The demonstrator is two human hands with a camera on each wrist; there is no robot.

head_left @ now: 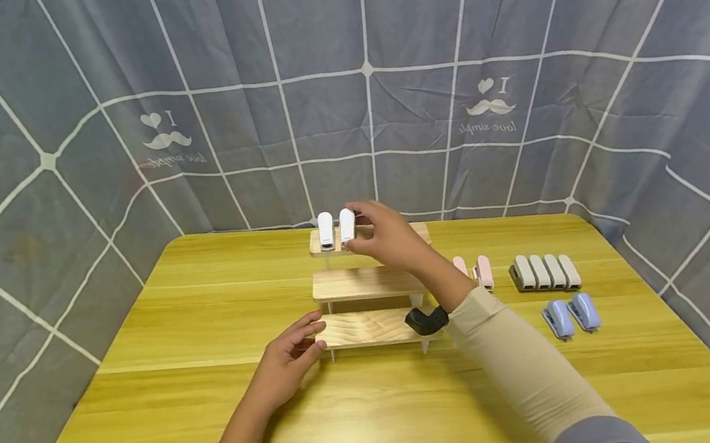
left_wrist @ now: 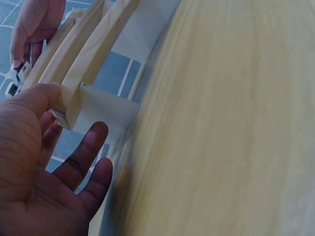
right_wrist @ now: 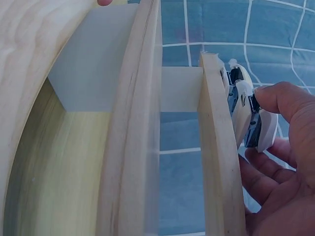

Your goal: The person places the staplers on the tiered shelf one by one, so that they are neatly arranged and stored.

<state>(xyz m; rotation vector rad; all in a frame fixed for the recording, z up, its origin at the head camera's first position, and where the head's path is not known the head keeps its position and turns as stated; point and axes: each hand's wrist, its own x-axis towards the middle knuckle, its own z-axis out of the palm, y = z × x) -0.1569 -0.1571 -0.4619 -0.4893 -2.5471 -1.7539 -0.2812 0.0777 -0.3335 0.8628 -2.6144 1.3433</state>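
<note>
Looks a makeshift curtained booth, though whether in a home or workplace I can't tell: gray printed curtain (head_left: 327, 119) hangs beyond the gripping right hand (head_left: 391, 235) and off to both sides, wood-grain table (head_left: 171, 368) below.

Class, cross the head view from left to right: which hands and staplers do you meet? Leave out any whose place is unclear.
Left hand → standing white stapler → held white stapler → right hand → partly hidden pink stapler → fully visible pink stapler → row of four white-and-grey staplers.
</note>
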